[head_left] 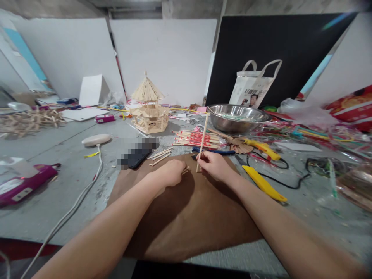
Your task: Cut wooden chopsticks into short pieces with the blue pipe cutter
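Right hand point(214, 163) grips upright stick point(204, 135), left hand point(172, 172) pinches short stick point(186, 169); I can't read lettering point(249, 92) on tote bag point(242, 86)

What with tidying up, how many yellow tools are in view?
2: one tool beside the right forearm, another tool behind it, by the black cable. More may be hidden.

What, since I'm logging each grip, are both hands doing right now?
Left hand: curled at a short stick; its grip is partly hidden, so holding can't be told.
Right hand: closed, holding a long stick nearly upright.
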A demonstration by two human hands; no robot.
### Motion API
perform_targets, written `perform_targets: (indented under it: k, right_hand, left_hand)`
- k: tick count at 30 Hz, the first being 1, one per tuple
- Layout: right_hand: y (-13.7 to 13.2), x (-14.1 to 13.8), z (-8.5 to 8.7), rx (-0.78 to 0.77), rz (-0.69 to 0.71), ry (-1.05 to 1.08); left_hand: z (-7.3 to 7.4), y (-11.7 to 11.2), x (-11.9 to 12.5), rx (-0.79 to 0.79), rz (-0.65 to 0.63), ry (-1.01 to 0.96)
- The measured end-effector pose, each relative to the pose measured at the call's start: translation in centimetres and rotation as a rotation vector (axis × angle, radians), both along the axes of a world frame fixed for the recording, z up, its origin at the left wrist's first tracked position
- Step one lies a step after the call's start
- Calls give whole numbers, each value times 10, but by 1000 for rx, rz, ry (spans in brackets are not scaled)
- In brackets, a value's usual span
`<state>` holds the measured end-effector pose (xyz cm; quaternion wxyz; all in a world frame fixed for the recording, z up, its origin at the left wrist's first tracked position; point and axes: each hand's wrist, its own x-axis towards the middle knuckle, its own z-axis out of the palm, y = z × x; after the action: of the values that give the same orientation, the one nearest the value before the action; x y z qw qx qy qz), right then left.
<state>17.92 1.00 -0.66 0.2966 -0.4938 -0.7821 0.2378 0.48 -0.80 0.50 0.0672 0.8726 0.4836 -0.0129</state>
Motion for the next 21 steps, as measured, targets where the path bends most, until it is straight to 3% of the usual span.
perform_targets:
  k: [7, 12, 16, 21]
  right_hand:
    - [1, 0, -2, 0, 21, 19]
    - [-2, -1, 0, 14, 4, 5]
    - [-3, -2, 2, -3, 17, 39]
    - [-5, -3, 4, -82, 58, 140]
  left_hand:
    - [3, 0, 0, 26, 36, 75]
    - [4, -1, -1, -2, 66, 15]
    - [6, 2, -1, -32, 87, -222]
    - [2, 10, 4, -8, 127, -766]
